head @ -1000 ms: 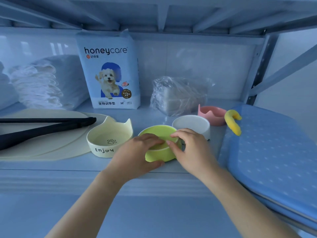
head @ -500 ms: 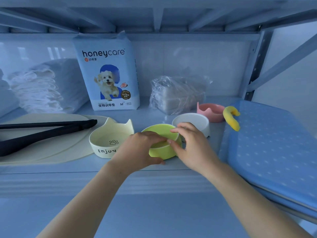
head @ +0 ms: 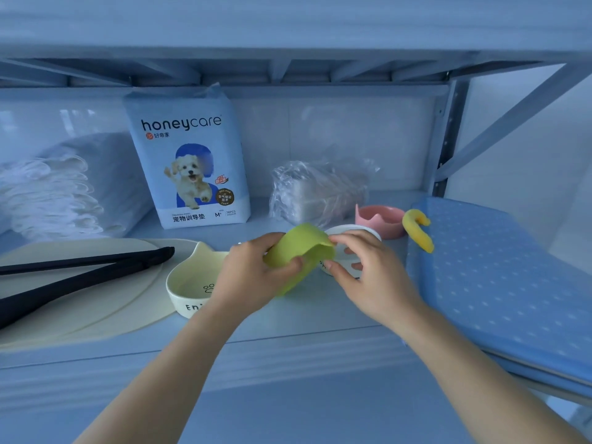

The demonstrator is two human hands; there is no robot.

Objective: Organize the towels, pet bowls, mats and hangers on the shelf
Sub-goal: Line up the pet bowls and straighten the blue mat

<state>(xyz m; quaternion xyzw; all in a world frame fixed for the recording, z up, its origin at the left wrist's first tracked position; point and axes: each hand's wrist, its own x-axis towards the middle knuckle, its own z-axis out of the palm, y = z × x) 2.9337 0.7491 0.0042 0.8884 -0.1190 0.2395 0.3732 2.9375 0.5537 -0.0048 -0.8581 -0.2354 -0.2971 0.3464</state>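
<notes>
A green pet bowl (head: 298,251) is lifted off the shelf and tipped on its side, its underside facing me. My left hand (head: 253,277) grips its left rim; my right hand (head: 368,270) holds its right edge with thumb and fingers. Behind my right hand stands a white bowl (head: 352,230), partly hidden. A cream cat-ear bowl (head: 192,283) sits to the left on a round cream mat (head: 96,302). A pink bowl (head: 381,219) stands at the back right. Black hangers (head: 80,274) lie across the mat. Folded white towels (head: 54,193) are stacked at the far left.
A honeycare pad pack (head: 192,161) stands upright at the back. A clear plastic bundle (head: 317,193) lies beside it. A blue dotted mat (head: 499,277) overhangs the shelf's right end, with a yellow hook (head: 418,229) at its edge. A metal shelf post (head: 448,139) rises at right.
Both hands have raised the green bowl from the shelf and tipped it over toward the white bowl. The camera has moved closer and lower.
</notes>
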